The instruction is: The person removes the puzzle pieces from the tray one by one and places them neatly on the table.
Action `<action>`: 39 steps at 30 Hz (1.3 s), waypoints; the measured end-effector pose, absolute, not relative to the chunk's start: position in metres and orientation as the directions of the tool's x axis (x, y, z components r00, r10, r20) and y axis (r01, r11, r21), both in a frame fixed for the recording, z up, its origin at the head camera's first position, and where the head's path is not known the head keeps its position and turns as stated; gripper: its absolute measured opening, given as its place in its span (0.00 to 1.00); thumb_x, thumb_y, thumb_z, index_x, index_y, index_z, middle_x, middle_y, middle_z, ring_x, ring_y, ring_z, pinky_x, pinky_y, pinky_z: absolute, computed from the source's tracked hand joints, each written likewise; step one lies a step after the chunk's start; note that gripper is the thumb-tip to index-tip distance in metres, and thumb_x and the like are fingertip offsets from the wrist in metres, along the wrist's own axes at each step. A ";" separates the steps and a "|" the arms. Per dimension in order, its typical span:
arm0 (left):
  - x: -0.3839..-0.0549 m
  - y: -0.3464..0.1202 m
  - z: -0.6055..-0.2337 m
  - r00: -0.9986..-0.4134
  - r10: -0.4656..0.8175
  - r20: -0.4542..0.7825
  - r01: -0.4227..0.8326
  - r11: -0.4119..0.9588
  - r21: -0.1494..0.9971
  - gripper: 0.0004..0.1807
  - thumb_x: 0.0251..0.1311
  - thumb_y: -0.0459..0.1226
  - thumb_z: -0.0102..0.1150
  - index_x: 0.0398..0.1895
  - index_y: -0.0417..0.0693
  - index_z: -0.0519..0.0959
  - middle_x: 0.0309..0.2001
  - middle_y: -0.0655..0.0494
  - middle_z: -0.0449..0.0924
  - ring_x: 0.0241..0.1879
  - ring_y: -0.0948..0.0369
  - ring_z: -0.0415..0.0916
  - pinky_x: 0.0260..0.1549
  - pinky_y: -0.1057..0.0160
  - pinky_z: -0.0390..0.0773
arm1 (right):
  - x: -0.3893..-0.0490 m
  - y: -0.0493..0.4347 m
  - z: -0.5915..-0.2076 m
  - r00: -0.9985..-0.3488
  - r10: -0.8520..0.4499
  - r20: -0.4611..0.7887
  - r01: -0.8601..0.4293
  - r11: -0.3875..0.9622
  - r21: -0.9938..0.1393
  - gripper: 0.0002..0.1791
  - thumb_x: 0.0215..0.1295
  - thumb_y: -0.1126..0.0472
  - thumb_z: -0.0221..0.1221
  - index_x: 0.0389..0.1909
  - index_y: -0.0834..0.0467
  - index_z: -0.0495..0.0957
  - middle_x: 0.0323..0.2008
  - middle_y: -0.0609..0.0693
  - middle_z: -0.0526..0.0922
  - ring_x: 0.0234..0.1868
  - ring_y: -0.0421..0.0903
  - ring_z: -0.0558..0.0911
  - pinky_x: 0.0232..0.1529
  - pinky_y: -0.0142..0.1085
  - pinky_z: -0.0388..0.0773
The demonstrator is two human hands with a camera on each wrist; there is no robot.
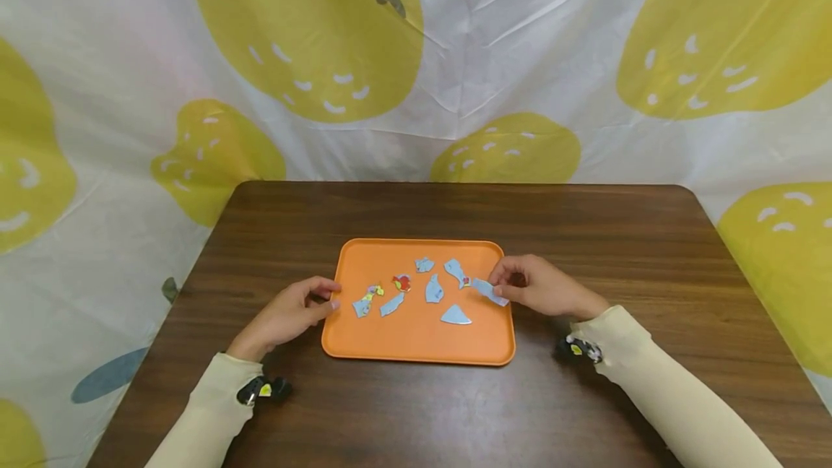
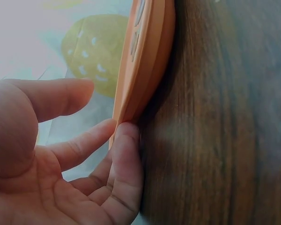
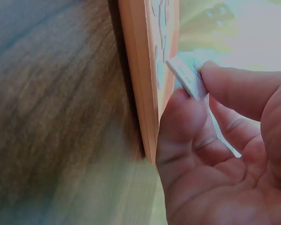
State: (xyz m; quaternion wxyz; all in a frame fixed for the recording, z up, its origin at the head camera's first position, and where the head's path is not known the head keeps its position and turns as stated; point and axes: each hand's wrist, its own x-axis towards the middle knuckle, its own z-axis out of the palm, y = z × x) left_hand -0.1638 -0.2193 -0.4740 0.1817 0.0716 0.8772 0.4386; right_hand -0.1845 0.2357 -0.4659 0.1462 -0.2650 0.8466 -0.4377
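Note:
An orange tray (image 1: 390, 341) bears several flat, irregular light-blue puzzle pieces, some with printed colours. Over its right side my right hand (image 1: 536, 285) pinches a light-blue puzzle piece (image 1: 488, 292) between thumb and fingers. The right wrist view shows the thick pale edge of that held piece (image 3: 187, 77), tilted above the tray. At the tray's left rim, my left hand (image 1: 289, 314) touches the edge with its fingertips, the thumb standing apart in the left wrist view. Nearest the held piece are a narrow blue piece (image 1: 455, 271) and a triangular piece (image 1: 456, 315).
Left on the tray lie a piece with a red print (image 1: 401, 282), a yellow-and-blue piece (image 1: 365, 302) and a plain blue one (image 1: 392, 304). The tray sits on a dark wooden table (image 1: 416, 417). A fruit-patterned curtain (image 1: 364, 143) hangs behind.

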 end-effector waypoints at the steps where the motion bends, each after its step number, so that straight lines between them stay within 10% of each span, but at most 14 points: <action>1: -0.164 -0.219 -0.474 -0.923 0.293 -0.247 -0.020 0.607 0.794 0.19 0.73 0.37 0.64 0.64 0.42 0.80 0.54 0.43 0.81 0.39 0.56 0.78 0.38 0.63 0.80 | -0.185 0.236 -0.466 -0.812 -0.583 -0.007 -0.323 0.460 -0.827 0.07 0.71 0.67 0.66 0.47 0.61 0.83 0.31 0.51 0.83 0.28 0.39 0.78 0.31 0.32 0.77; 9: -0.166 -0.222 -0.475 -0.928 0.329 -0.173 0.077 0.624 0.777 0.20 0.70 0.34 0.66 0.63 0.40 0.80 0.52 0.42 0.83 0.38 0.58 0.78 0.38 0.64 0.78 | -0.186 0.240 -0.467 -0.801 -0.598 -0.010 -0.265 0.370 -0.891 0.23 0.73 0.74 0.60 0.67 0.67 0.74 0.35 0.58 0.79 0.31 0.44 0.82 0.33 0.41 0.87; 39: -0.172 -0.226 -0.478 -0.923 0.341 -0.177 0.070 0.603 0.795 0.22 0.64 0.32 0.71 0.62 0.41 0.81 0.51 0.41 0.81 0.34 0.57 0.77 0.33 0.65 0.76 | -0.234 0.289 -0.472 -0.957 -0.281 -0.068 -0.095 0.529 -0.843 0.27 0.70 0.66 0.68 0.69 0.63 0.76 0.42 0.64 0.89 0.34 0.45 0.88 0.37 0.37 0.88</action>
